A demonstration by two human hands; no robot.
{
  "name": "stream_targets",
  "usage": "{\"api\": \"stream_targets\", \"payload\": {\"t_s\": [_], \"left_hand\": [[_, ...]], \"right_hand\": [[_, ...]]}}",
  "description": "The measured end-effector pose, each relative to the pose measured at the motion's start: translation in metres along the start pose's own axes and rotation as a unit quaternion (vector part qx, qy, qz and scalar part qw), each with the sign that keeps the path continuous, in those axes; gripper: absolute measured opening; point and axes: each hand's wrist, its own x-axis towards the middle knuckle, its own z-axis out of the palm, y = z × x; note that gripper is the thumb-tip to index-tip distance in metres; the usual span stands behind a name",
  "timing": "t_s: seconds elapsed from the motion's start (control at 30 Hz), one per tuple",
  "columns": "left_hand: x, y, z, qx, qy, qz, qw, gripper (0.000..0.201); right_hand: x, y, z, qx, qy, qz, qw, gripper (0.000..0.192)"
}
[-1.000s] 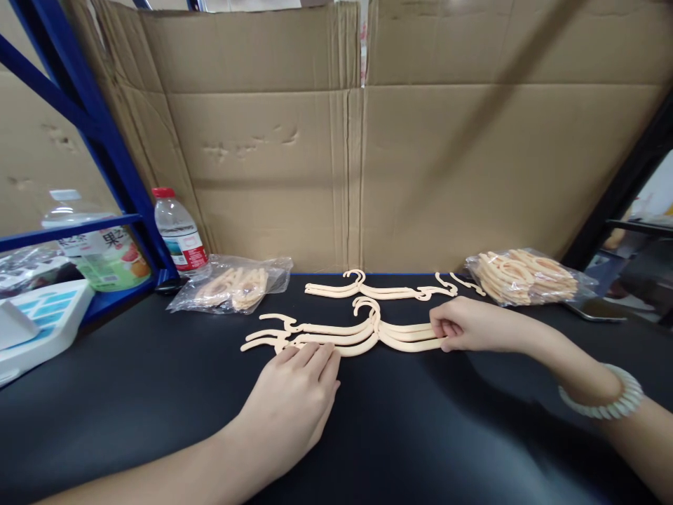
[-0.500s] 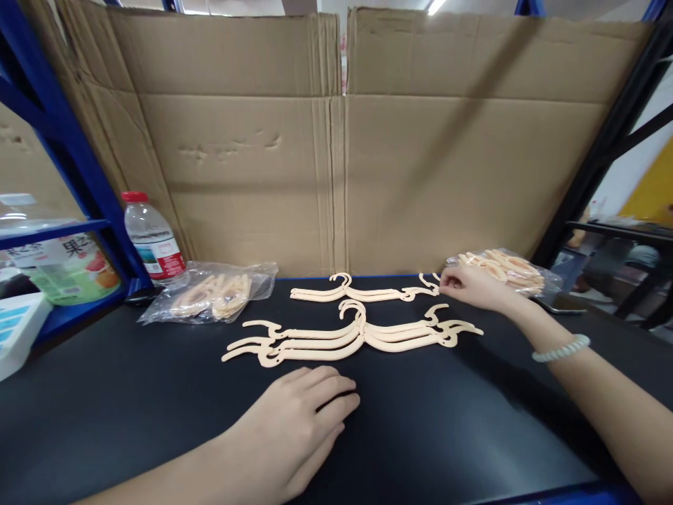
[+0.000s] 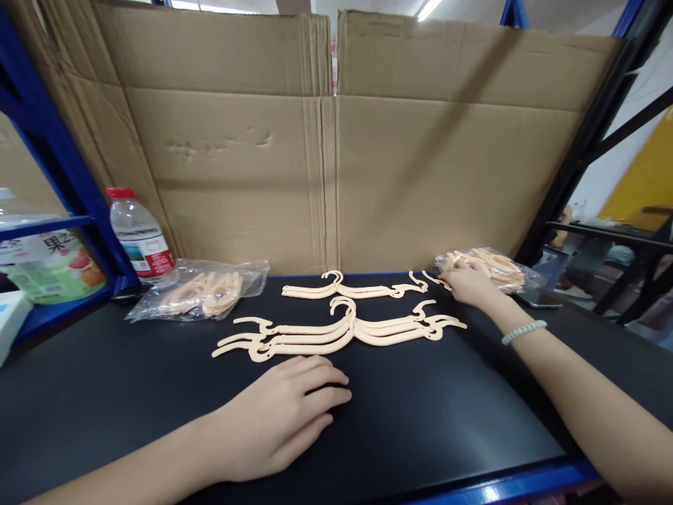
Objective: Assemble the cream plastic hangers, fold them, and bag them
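A stack of cream plastic hangers (image 3: 336, 331) lies across the middle of the black table (image 3: 420, 421). A single cream hanger (image 3: 357, 288) lies behind it near the cardboard. My left hand (image 3: 284, 414) rests flat on the table just in front of the stack, fingers spread, holding nothing. My right hand (image 3: 467, 284) reaches to the far right and touches the mouth of a clear bag of hangers (image 3: 488, 268); whether its fingers pinch a hanger there is hidden.
Another clear bag of hangers (image 3: 202, 289) lies at the left rear. A water bottle (image 3: 137, 235) stands by the blue rack post (image 3: 63, 161). A green drink bottle (image 3: 47, 263) sits on the left shelf. Cardboard sheets (image 3: 336, 154) wall off the back. A phone (image 3: 536, 299) lies by the right bag.
My right hand let go of the stack's right end and moved back right to the bag of hangers. My left hand slid off the stack toward me.
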Motion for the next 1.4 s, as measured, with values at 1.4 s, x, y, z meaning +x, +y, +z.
{"api": "stream_targets", "payload": {"t_s": [1.4], "left_hand": [[0.0,0.002,-0.003,0.0,-0.022,0.003,1.0,0.035]], "right_hand": [[-0.003,-0.033,-0.006,0.015,-0.024,0.121,0.992,0.029]]}}
